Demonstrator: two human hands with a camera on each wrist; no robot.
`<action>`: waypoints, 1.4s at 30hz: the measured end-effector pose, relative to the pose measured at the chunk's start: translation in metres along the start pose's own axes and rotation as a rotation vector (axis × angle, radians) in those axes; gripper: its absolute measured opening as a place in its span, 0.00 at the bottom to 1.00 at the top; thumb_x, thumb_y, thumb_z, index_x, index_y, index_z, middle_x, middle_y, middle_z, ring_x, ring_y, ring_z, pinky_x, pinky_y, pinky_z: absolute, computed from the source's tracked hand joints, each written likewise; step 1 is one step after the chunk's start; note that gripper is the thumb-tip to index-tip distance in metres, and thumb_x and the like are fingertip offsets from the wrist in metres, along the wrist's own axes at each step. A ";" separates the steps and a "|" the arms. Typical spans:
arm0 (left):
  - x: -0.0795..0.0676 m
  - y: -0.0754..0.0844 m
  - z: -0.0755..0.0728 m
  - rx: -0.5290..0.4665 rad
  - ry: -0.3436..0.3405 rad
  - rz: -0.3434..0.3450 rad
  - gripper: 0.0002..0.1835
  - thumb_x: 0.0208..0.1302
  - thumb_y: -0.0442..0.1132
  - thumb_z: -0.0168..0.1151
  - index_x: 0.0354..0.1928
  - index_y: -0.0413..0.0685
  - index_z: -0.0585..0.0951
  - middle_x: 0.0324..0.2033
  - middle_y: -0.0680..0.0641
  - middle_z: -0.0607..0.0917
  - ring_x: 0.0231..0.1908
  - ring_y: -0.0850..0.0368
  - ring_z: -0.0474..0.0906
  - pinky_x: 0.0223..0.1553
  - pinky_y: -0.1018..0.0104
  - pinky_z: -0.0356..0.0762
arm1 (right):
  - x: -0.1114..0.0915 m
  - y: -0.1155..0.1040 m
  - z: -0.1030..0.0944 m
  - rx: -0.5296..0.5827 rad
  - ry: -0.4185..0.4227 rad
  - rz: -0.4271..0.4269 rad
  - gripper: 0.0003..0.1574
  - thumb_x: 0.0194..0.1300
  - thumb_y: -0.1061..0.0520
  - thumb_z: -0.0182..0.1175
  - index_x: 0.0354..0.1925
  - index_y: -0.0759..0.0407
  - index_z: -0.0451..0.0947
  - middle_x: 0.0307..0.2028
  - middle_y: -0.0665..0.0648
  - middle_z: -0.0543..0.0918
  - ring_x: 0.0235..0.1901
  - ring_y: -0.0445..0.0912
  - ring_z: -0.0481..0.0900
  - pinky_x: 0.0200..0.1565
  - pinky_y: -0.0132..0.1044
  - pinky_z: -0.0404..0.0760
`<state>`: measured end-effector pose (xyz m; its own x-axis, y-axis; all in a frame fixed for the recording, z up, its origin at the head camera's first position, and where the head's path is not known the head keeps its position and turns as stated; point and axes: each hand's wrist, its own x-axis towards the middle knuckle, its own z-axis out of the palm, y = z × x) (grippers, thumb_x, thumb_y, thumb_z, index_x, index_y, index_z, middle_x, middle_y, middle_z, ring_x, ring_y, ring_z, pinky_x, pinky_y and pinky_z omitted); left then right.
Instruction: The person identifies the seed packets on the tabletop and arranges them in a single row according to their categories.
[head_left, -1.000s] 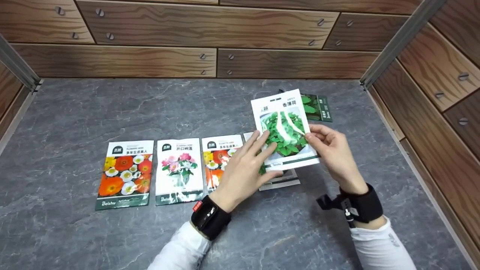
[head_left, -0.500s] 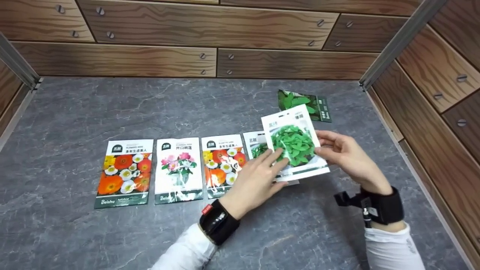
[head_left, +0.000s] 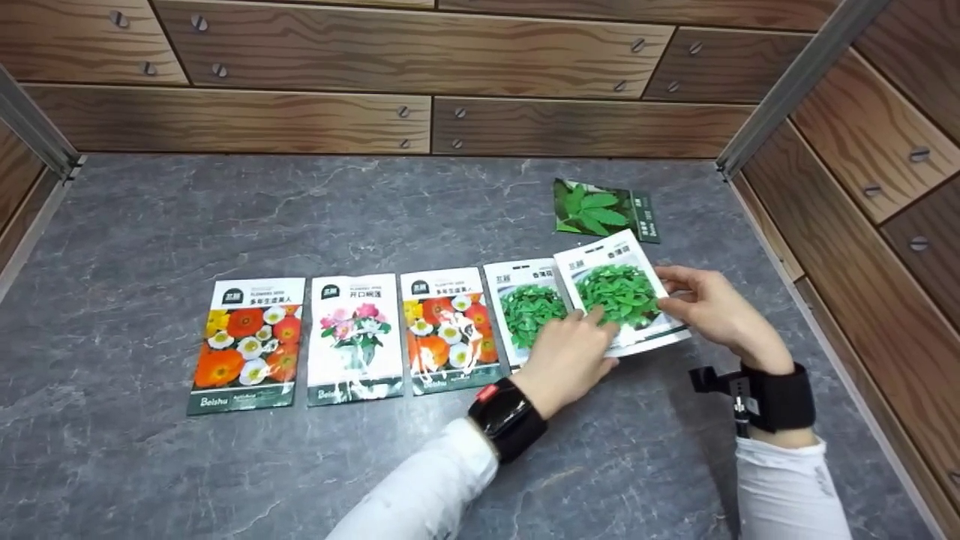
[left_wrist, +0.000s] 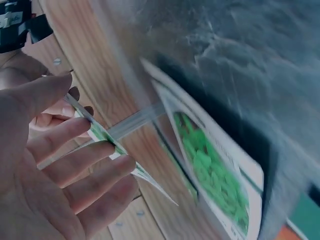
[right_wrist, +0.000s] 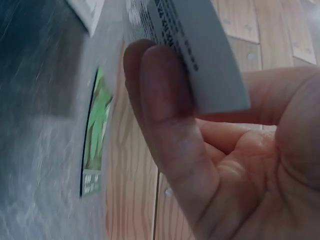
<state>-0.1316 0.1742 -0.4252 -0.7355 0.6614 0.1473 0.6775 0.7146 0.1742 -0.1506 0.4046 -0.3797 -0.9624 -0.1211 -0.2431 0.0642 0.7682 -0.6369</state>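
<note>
A white seed packet with a green mint picture (head_left: 619,289) is tilted above the table, its left edge overlapping a matching packet (head_left: 525,300) that lies flat. My right hand (head_left: 720,311) pinches the tilted packet at its right edge; in the right wrist view the thumb and fingers (right_wrist: 167,85) grip its printed back (right_wrist: 205,55). My left hand (head_left: 570,360) has its fingertips at the lower left of the packet's front. The left wrist view shows those fingers (left_wrist: 95,170) extended beside the packet's thin edge (left_wrist: 145,175).
To the left lie two orange poppy packets (head_left: 247,345) (head_left: 450,330) and a pink flower packet (head_left: 356,341) between them, in one row. A dark packet with a green leaf (head_left: 600,210) lies sideways behind. Wood-patterned walls (head_left: 300,120) border the grey tabletop (head_left: 300,480).
Both hands have moved right and the held mint packet has come down and to the right, uncovering the matching packet under it and the leaf packet behind.
</note>
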 end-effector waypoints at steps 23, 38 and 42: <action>0.025 0.017 0.026 0.186 -0.058 0.009 0.07 0.71 0.50 0.68 0.46 0.62 0.89 0.42 0.57 0.91 0.36 0.63 0.88 0.36 0.69 0.86 | 0.020 0.018 0.017 -0.295 0.040 0.045 0.45 0.69 0.52 0.67 0.71 0.81 0.66 0.55 0.82 0.82 0.53 0.72 0.84 0.56 0.64 0.83; 0.027 0.026 0.033 0.228 -0.087 -0.027 0.08 0.71 0.45 0.66 0.48 0.63 0.90 0.47 0.57 0.90 0.44 0.62 0.86 0.40 0.68 0.86 | 0.025 0.023 0.029 -0.445 0.053 0.017 0.35 0.63 0.54 0.69 0.60 0.78 0.76 0.50 0.81 0.83 0.54 0.75 0.79 0.57 0.69 0.79; 0.028 0.025 0.032 0.199 -0.118 -0.029 0.08 0.70 0.45 0.67 0.48 0.63 0.90 0.49 0.57 0.90 0.47 0.61 0.85 0.43 0.67 0.86 | 0.025 0.024 0.029 -0.460 0.031 0.037 0.43 0.65 0.54 0.68 0.69 0.79 0.69 0.61 0.85 0.77 0.62 0.78 0.74 0.65 0.71 0.74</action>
<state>-0.1347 0.2179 -0.4480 -0.7563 0.6536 0.0285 0.6532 0.7569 -0.0208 -0.1651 0.4018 -0.4220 -0.9695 -0.0749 -0.2336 -0.0183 0.9716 -0.2357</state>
